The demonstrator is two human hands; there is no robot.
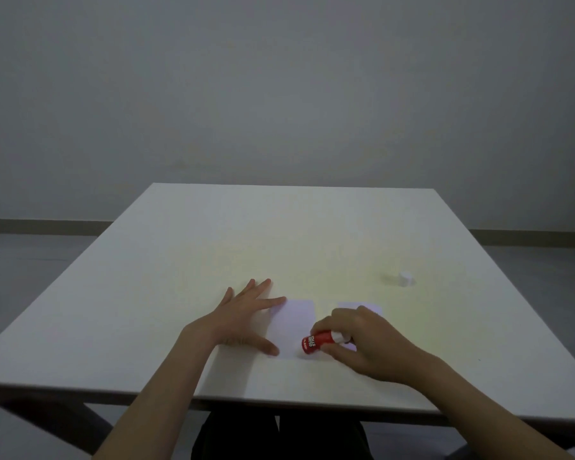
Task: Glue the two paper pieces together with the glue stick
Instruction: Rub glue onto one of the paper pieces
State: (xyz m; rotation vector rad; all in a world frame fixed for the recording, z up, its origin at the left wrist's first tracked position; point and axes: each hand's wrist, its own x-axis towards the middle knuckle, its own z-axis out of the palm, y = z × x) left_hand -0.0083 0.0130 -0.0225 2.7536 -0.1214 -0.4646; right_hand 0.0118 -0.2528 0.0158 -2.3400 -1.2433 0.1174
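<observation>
A red glue stick (316, 342) lies tilted in my right hand (362, 346), its uncapped white end under my fingers and its red base pointing left. It hovers over the right edge of a white paper piece (294, 327) lying flat near the table's front. My left hand (243, 318) rests flat with spread fingers on that paper's left side, index finger and thumb touching it. A second white paper piece (370, 307) lies just to the right, mostly hidden behind my right hand.
The white cap (405, 278) of the glue stick stands on the white table (213, 247) at the right, beyond the papers. The table's front edge runs just below my wrists. A grey wall and floor lie behind.
</observation>
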